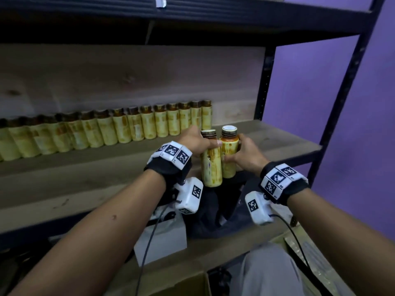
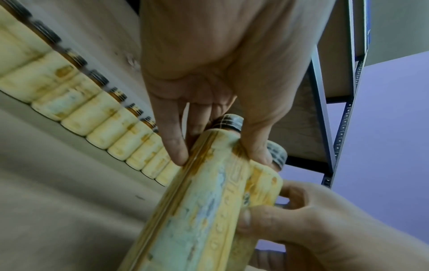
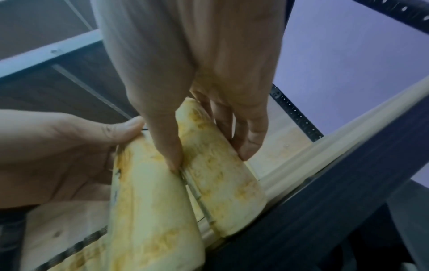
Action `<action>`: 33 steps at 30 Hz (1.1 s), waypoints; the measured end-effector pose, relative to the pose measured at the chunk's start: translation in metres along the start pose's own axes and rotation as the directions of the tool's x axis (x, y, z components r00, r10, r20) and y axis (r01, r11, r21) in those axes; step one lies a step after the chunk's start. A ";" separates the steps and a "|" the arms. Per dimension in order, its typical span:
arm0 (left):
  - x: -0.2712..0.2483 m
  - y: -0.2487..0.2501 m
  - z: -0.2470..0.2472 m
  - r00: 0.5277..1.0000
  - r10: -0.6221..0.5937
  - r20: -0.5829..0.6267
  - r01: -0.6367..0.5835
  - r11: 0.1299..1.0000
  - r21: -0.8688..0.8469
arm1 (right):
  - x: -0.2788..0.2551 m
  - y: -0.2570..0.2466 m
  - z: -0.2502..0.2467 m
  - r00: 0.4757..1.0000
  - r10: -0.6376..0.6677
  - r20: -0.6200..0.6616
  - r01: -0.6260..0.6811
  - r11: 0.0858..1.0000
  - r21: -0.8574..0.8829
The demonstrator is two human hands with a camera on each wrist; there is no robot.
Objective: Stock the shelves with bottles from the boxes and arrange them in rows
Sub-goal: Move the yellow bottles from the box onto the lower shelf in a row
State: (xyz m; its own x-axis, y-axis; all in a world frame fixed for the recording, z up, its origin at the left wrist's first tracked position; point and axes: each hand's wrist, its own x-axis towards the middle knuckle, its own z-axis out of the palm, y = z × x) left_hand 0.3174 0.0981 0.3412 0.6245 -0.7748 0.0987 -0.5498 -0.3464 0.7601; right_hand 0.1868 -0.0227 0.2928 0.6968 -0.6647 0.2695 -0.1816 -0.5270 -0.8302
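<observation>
Holding one bottle each: left hand (image 1: 193, 139) grips left bottle (image 1: 210, 165); right hand (image 1: 249, 154) grips right bottle (image 1: 229, 154).

left hand (image 1: 195, 139): fingers curled, thumb pressed forward | right hand (image 1: 249, 153): fingers curled, thumb tucked inward | forearms: extended forward, wrists strapped

Bare shelf board (image 1: 267, 135) right of the bottle row (image 1: 128, 127); upright post (image 1: 263, 82) behind.

No legible text on the bottle labels (image 1: 210, 167).
</observation>
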 end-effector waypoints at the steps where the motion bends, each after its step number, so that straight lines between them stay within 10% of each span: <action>1: 0.010 0.005 0.004 1.000 0.006 -0.002 -0.006 1.000 -0.002 | 0.009 0.005 -0.004 1.000 0.018 -0.004 -0.018 1.000 -0.005; 20: 0.262 0.030 0.066 0.980 0.196 -0.022 -0.169 0.895 0.413 | 0.239 0.087 -0.052 0.957 0.249 -0.150 -0.291 0.835 -0.467; 29: 0.369 0.031 0.070 0.909 0.417 0.023 -0.188 0.359 0.914 | 0.339 0.106 -0.035 0.945 0.286 -0.159 -0.326 0.863 -0.385; 33: 0.390 0.025 0.067 0.916 0.402 0.002 -0.139 0.313 0.940 | 0.365 0.109 -0.021 0.949 0.262 -0.174 -0.309 0.880 -0.361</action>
State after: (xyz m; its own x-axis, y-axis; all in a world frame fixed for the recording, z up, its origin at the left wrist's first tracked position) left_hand 0.5102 -0.2484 0.3553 0.3495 -0.8497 0.3948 -0.7802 -0.4973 -0.3795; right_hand 0.4070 -0.3336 0.3108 0.4932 -0.8611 0.1233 -0.6255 -0.4496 -0.6377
